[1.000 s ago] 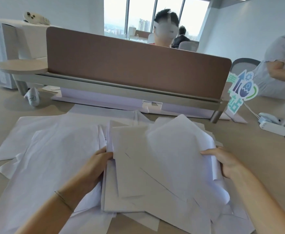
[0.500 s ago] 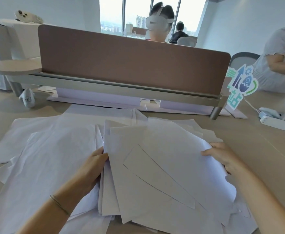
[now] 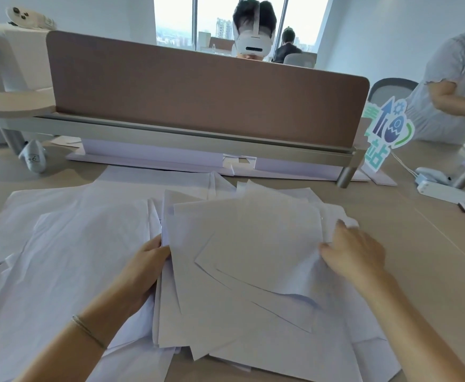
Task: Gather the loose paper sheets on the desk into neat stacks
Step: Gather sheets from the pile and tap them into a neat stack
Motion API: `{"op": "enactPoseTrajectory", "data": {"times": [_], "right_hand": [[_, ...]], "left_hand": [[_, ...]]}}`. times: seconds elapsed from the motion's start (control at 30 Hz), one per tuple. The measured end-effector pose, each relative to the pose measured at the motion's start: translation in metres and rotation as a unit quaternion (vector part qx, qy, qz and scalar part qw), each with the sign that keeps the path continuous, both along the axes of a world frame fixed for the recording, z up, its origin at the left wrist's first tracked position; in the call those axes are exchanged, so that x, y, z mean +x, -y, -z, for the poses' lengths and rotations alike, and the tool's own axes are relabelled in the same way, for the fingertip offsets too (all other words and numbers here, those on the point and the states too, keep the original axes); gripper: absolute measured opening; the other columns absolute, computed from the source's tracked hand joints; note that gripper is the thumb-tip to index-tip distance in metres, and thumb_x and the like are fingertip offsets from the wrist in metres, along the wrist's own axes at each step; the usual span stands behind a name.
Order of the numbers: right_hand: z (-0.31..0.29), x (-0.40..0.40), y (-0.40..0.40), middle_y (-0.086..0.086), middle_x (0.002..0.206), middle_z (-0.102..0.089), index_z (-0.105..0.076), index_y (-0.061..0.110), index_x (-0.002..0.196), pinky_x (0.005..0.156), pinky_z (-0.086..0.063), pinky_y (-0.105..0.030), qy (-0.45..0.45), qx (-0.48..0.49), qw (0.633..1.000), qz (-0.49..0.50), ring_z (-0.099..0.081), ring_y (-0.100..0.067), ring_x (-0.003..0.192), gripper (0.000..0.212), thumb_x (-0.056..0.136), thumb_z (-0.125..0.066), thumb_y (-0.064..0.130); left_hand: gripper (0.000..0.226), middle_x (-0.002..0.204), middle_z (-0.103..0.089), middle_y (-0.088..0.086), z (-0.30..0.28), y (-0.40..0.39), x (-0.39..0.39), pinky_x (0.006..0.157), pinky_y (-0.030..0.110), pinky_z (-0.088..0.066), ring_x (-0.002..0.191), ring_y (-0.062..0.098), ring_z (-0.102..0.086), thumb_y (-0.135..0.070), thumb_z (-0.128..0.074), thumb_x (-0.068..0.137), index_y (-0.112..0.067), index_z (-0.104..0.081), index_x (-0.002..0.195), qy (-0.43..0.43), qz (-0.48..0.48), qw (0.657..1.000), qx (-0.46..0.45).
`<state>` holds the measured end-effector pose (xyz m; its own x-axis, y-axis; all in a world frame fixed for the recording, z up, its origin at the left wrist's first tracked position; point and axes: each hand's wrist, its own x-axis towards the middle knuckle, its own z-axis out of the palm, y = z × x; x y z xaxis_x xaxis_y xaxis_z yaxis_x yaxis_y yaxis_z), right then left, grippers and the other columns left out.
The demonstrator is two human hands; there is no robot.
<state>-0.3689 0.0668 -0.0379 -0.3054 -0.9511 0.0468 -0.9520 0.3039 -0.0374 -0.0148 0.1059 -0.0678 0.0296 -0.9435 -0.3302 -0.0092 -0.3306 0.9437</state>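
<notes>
A loose, skewed pile of white paper sheets (image 3: 242,260) lies in the middle of the wooden desk (image 3: 424,249). My left hand (image 3: 145,266) grips the pile's left edge, fingers tucked under the sheets. My right hand (image 3: 355,252) presses against the pile's right edge, fingers curled on the crumpled sheet ends. Further sheets (image 3: 68,244) lie spread flat to the left, overlapping one another.
A brown divider panel (image 3: 198,97) on a grey rail closes off the desk's far side, with a person in a white headset behind it. A white power strip (image 3: 446,191) and a colourful sign (image 3: 385,130) stand at the right. Another person sits far right.
The raised sheets have come down flatter onto the pile. My right hand has moved in and slid along the right edge; my left hand stays at the left edge.
</notes>
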Motion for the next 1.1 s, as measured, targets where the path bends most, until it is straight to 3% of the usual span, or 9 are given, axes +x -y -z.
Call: {"op": "enactPoseTrajectory", "data": {"times": [0.07, 0.13, 0.23, 0.33, 0.57, 0.77, 0.87, 0.93, 1.1], "right_hand": [[-0.008, 0.033, -0.010, -0.014, 0.134, -0.057, -0.055, 0.016, 0.132, 0.095, -0.051, -0.043, -0.002, -0.056, 0.995, -0.079, -0.054, -0.037, 0.124, 0.047, 0.091, -0.061, 0.038], [-0.016, 0.072, -0.022, -0.010, 0.159, -0.042, -0.030, 0.026, 0.159, 0.113, -0.040, -0.041, 0.170, 0.007, 0.967, -0.187, -0.042, -0.030, 0.144, 0.084, 0.088, -0.066, 0.054], [-0.011, 0.117, -0.035, 0.000, 0.174, 0.002, 0.013, 0.042, 0.160, 0.127, -0.015, -0.047, 0.215, 0.157, 0.923, -0.276, -0.002, -0.022, 0.160, 0.123, 0.073, -0.065, 0.080], [0.003, 0.131, -0.038, 0.000, 0.172, 0.019, 0.023, 0.047, 0.155, 0.127, -0.003, -0.056, 0.206, 0.188, 0.917, -0.285, 0.015, -0.023, 0.159, 0.130, 0.069, -0.068, 0.081], [0.019, 0.128, -0.044, -0.008, 0.172, 0.006, 0.013, 0.038, 0.160, 0.126, -0.013, -0.054, 0.099, 0.105, 0.937, -0.317, -0.002, -0.031, 0.158, 0.094, 0.090, -0.050, 0.045], [0.007, 0.126, -0.052, -0.008, 0.172, -0.002, 0.004, 0.035, 0.162, 0.123, -0.027, -0.047, 0.109, 0.102, 0.938, -0.313, -0.014, -0.033, 0.157, 0.107, 0.079, -0.053, -0.001], [0.011, 0.109, -0.038, -0.014, 0.119, -0.067, -0.058, 0.018, 0.130, 0.081, -0.050, -0.038, 0.137, -0.018, 0.959, -0.248, -0.063, -0.040, 0.111, 0.053, 0.081, -0.048, 0.001], [0.007, 0.087, -0.025, -0.015, 0.076, -0.065, -0.065, 0.008, 0.090, 0.060, -0.042, -0.040, 0.230, -0.115, 0.954, -0.154, -0.063, -0.042, 0.076, 0.017, 0.086, -0.048, 0.011], [-0.011, 0.058, -0.025, -0.012, 0.066, -0.062, -0.065, 0.029, 0.079, 0.052, -0.037, -0.035, 0.369, -0.319, 0.858, -0.160, -0.050, -0.028, 0.059, 0.032, 0.099, -0.052, 0.007]], "left_hand": [[0.032, 0.097, -0.079, 0.017, 0.000, 0.000, 0.000, 0.073, 0.041, -0.060, 0.088, 0.037, -0.076, -0.002, -0.046, 0.100, -0.014, -0.070, 0.117, 0.002, 0.002, 1.000, -0.001], [0.032, 0.097, -0.079, 0.018, 0.000, 0.000, 0.000, 0.075, 0.043, -0.060, 0.087, 0.038, -0.076, -0.002, -0.046, 0.100, -0.013, -0.070, 0.116, 0.000, 0.003, 1.000, -0.001], [0.032, 0.096, -0.079, 0.020, 0.000, 0.000, 0.003, 0.073, 0.044, -0.060, 0.082, 0.036, -0.077, 0.001, -0.045, 0.098, -0.010, -0.070, 0.116, -0.031, -0.001, 1.000, -0.001], [0.037, 0.099, -0.079, 0.020, -0.003, -0.002, 0.003, 0.066, 0.041, -0.063, 0.082, 0.035, -0.078, 0.007, -0.042, 0.096, -0.010, -0.070, 0.113, -0.092, 0.012, 0.996, 0.004], [0.040, 0.097, -0.080, 0.017, -0.002, 0.000, 0.002, 0.063, 0.036, -0.061, 0.079, 0.031, -0.078, 0.011, -0.044, 0.093, -0.012, -0.072, 0.112, -0.075, 0.014, 0.997, 0.001], [0.039, 0.100, -0.080, 0.017, -0.002, -0.001, 0.002, 0.074, 0.041, -0.060, 0.085, 0.033, -0.078, 0.008, -0.047, 0.094, -0.015, -0.072, 0.114, -0.060, 0.018, 0.998, 0.002], [0.040, 0.103, -0.079, 0.018, -0.002, 0.000, 0.003, 0.082, 0.045, -0.059, 0.089, 0.035, -0.077, 0.008, -0.046, 0.094, -0.014, -0.072, 0.116, -0.053, 0.018, 0.998, 0.003], [0.040, 0.104, -0.079, 0.018, -0.001, 0.000, 0.004, 0.082, 0.045, -0.058, 0.089, 0.035, -0.077, 0.007, -0.046, 0.094, -0.013, -0.072, 0.116, -0.051, 0.019, 0.999, 0.005], [0.039, 0.105, -0.079, 0.017, 0.001, 0.001, 0.003, 0.078, 0.042, -0.059, 0.090, 0.035, -0.077, 0.006, -0.047, 0.094, -0.013, -0.072, 0.117, -0.056, 0.021, 0.998, 0.009]]}}
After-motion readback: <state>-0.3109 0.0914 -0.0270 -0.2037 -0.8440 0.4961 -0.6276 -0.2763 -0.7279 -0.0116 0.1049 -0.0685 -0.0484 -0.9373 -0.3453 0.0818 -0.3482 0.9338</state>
